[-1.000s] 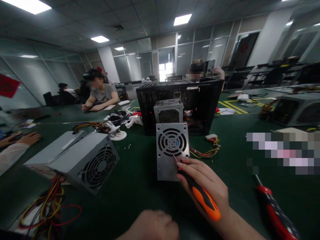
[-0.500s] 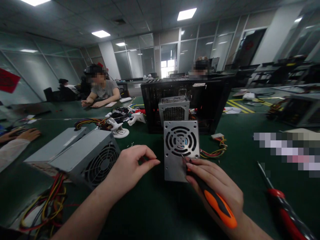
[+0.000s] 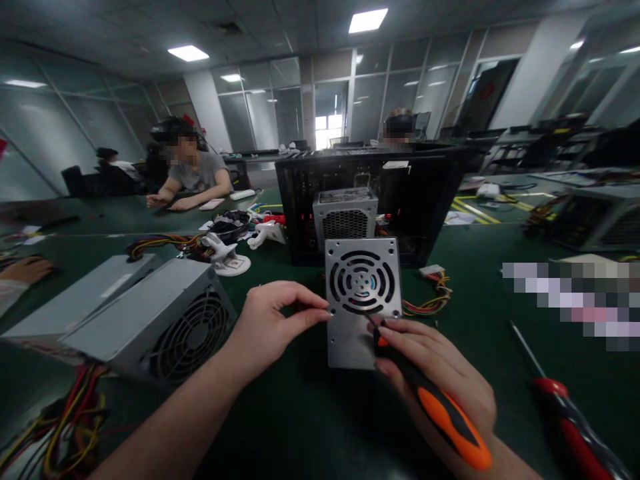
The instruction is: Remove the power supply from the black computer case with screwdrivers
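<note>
A grey metal power supply point(image 3: 353, 343) stands upright in front of me, its face with ringed vent slots and small corner holes turned my way. At its left edge, beside a small hole, my left hand point(image 3: 277, 323) has thumb and forefinger pinched together. Whatever those fingertips hold, if anything, is too small to make out. My right hand point(image 3: 437, 367) grips an orange and black screwdriver point(image 3: 453, 417) low in the palm. The screwdriver's shaft slants up across the lower right of the metal face, just under the vent.
Two grey power supplies point(image 3: 143, 313) with bundled wires lie at left. Behind stands an open black computer case point(image 3: 415, 213). A red and black screwdriver point(image 3: 560, 400) lies at right, below a pixelated patch. A person point(image 3: 200, 173) sits across the table; another person's hand point(image 3: 27, 270) shows at far left.
My left hand's pinched fingertips have moved right to the power supply's left edge. The right hand and screwdriver have shifted slightly down and right. The whole view has turned a little.
</note>
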Tool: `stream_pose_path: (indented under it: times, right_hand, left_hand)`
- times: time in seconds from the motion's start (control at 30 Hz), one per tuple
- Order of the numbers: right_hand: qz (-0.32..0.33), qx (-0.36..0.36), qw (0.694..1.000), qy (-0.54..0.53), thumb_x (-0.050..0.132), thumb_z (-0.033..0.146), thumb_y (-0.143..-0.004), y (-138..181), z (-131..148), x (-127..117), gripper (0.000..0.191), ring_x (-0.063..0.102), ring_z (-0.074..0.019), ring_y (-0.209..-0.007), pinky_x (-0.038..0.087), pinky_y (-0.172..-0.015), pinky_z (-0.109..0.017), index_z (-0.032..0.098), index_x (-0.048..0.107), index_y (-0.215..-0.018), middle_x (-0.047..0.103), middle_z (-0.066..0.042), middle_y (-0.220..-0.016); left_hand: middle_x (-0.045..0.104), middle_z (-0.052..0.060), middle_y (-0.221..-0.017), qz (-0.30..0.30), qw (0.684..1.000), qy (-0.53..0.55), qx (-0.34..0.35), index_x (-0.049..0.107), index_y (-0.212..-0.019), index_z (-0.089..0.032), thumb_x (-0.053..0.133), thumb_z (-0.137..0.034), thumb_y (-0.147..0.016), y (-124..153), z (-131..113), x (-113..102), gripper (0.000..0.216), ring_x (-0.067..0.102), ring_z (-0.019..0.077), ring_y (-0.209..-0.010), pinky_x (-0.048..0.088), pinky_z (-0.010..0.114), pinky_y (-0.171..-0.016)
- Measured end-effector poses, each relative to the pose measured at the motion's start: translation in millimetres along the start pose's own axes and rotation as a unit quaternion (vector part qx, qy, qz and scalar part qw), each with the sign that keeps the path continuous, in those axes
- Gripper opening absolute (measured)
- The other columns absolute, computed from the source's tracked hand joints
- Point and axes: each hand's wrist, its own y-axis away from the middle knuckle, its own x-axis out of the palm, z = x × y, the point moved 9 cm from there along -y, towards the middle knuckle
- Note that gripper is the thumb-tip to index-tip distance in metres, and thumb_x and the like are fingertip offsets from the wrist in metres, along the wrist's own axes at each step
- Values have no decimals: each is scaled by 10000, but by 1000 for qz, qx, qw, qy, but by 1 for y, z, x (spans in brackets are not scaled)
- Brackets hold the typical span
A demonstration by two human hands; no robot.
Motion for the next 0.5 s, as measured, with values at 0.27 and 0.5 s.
stream_pose_path:
  times: [0.27, 0.5]
  right_hand:
    - [10, 17, 1000, 16, 651, 251, -974, -1, -1, 2, 160, 766, -161, -938, 629, -881, -221, 147, 692, -1089, 790, -84, -942]
    - [15, 39, 999, 18, 617, 287, -990, 3, -7, 0, 147, 782, -171, -898, 645, -851, -227, 194, 686, -1080, 794, -58, -933]
  left_hand:
    - [737, 5, -737, -180, 980, 81, 33, 717, -739, -220, 779, -520, -835, -13, 0, -6, 320, 669, 150, -718, 518, 270, -705]
    - [661, 11, -736, -119, 985, 19, 126, 631, -711, -221, 584, -621, -941, -29, -20, 18, 464, 606, 164, -744, 487, 310, -718]
